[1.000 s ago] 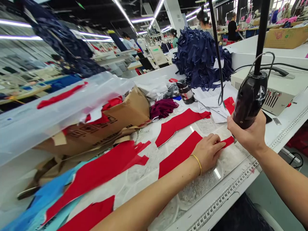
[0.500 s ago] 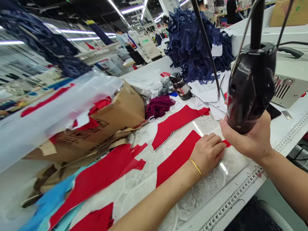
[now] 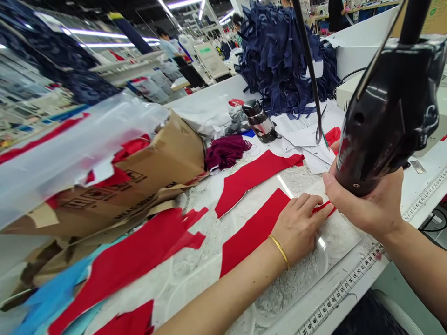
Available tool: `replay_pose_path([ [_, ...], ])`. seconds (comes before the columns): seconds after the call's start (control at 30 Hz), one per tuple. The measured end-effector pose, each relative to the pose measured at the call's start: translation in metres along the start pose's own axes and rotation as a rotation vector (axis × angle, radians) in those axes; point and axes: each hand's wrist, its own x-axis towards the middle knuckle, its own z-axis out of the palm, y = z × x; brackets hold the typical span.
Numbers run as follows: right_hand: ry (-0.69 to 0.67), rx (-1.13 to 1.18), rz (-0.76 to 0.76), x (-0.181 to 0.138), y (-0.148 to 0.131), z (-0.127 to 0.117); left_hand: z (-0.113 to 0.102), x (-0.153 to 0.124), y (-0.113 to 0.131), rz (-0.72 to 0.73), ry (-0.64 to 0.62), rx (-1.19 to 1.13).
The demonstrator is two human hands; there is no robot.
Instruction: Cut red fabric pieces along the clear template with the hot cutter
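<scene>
My right hand (image 3: 373, 200) is wrapped round the lower body of a glossy black hand-held power tool (image 3: 387, 111), which is held upright. A dark rod and cords run up from its top; its working end is hidden behind my fingers. My left hand (image 3: 300, 221), with a gold bangle at the wrist, presses down on a red fabric piece (image 3: 256, 232), fingers stretched out and slightly bent. The narrow red end shows between the two hands. Another cut red piece (image 3: 256, 179) lies just beyond it on the clear-covered tabletop (image 3: 286, 288).
A tilted cardboard box (image 3: 139, 172) holds red fabric and plastic sheeting at left. Nearer lie more red pieces (image 3: 129, 265) over blue cloth (image 3: 52, 298). Behind are maroon fabric (image 3: 226, 151), a black-and-silver canister (image 3: 260, 122), papers (image 3: 303, 139) and a navy strip heap (image 3: 279, 60). A measuring tape (image 3: 352, 274) lines the front edge.
The black tool has shifted to the right and looks larger, with my right hand round it. My left-hand fingers have spread slightly. A red patch now shows behind the tool.
</scene>
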Motion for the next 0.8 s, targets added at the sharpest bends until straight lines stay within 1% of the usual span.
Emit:
replay_pose_path([
  [0.17, -0.003, 0.009, 0.025, 0.0, -0.001, 0.003, 0.004, -0.003, -0.004, 0.008, -0.051, 0.033],
  [0.6, 0.022, 0.061, -0.01, -0.001, 0.006, 0.013, 0.007, -0.005, -0.006, 0.032, 0.023, 0.062],
  [0.8, 0.037, 0.059, 0.043, -0.001, 0.008, 0.016, 0.005, -0.003, -0.003, 0.005, -0.012, 0.043],
])
